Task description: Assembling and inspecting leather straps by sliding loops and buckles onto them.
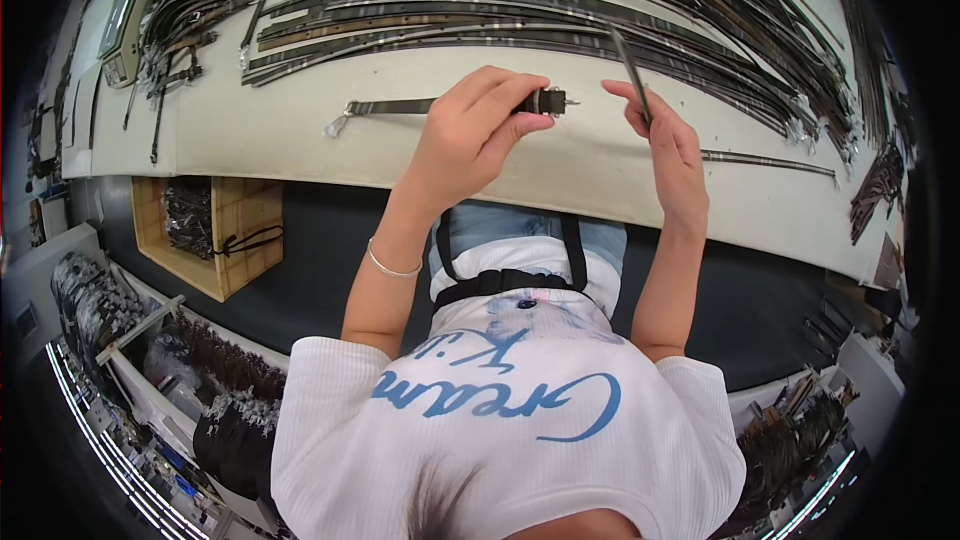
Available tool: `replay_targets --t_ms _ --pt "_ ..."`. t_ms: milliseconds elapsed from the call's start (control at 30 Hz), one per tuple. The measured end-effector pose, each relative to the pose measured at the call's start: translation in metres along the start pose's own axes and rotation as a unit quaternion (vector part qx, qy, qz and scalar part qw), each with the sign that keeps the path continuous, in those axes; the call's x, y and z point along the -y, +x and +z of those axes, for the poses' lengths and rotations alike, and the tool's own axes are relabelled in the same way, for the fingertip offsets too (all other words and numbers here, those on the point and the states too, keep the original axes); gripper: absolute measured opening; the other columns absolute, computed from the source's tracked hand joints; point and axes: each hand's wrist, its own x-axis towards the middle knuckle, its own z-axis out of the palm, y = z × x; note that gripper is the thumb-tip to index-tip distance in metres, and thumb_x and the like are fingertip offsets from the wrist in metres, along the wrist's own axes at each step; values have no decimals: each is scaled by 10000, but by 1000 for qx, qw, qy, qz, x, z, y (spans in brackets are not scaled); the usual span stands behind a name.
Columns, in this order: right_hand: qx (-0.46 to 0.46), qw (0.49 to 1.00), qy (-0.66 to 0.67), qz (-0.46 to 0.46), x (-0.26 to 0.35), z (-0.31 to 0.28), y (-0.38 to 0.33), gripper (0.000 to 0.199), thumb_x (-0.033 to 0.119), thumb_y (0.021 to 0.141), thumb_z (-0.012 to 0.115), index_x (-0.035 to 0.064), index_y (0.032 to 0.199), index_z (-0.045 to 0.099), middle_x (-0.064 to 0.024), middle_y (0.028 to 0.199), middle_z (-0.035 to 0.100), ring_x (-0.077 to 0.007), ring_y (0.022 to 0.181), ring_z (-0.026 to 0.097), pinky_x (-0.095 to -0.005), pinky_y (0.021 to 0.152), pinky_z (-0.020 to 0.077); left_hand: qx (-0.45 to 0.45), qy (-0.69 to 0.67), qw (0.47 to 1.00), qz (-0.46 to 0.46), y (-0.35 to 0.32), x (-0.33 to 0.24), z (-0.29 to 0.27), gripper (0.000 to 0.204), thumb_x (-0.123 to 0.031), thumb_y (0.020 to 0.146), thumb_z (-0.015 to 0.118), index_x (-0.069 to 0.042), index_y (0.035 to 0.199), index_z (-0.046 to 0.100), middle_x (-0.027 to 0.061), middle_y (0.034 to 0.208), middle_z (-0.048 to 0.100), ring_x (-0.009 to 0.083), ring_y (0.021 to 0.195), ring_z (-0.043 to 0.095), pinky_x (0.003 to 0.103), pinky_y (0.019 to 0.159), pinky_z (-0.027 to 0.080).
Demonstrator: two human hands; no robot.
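Above the table's near part, my left hand [468,140] is closed around the buckle end of a narrow dark belt. Its metal buckle [552,102] pokes out past my fingertips, with the prong pointing right. To the left of that hand a dark strap [395,107] stretches out, ending in a metal piece wrapped in clear plastic. My right hand [675,155] pinches a dark strap end [628,60], which stands up from between thumb and fingers and is blurred. Another stretch of thin strap [770,160] shows on the table to the right of that hand; whether it joins is hidden.
Many long dark belts [430,12] lie across the white table [230,140], with a thicker pile [700,0] at far right. Bundled straps [195,0] sit at far left beside a scale-like device [122,30]. Below the edge is a wooden crate [245,240] holding dark straps.
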Motion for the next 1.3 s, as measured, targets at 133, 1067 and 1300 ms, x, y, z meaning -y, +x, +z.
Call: replay_targets --t_ms 133,1067,1300 --pt "-10 999 -44 5 6 9 -1 303 176 962 520 28 1213 602 1 875 534 -73 755 405 -220 682 327 -81 -85 992 -43 -7 0 -15 266 -48 842 674 74 1074 630 89 899 627 115 773 585 236 642 482" --pt "23 1000 8 13 1 14 4 265 117 918 585 39 1164 643 22 783 481 -70 731 394 -218 645 307 -45 -391 912 -114 -10 -14 4 340 97 845 571 92 1184 553 123 1051 609 161 948 584 281 819 479" --pt "14 999 -32 23 -3 4 2 257 133 905 604 46 1140 661 31 738 456 -71 695 381 -223 628 294 -107 -418 895 -112 -5 -16 -4 447 76 806 652 81 1240 545 112 1019 602 136 893 559 240 753 456"
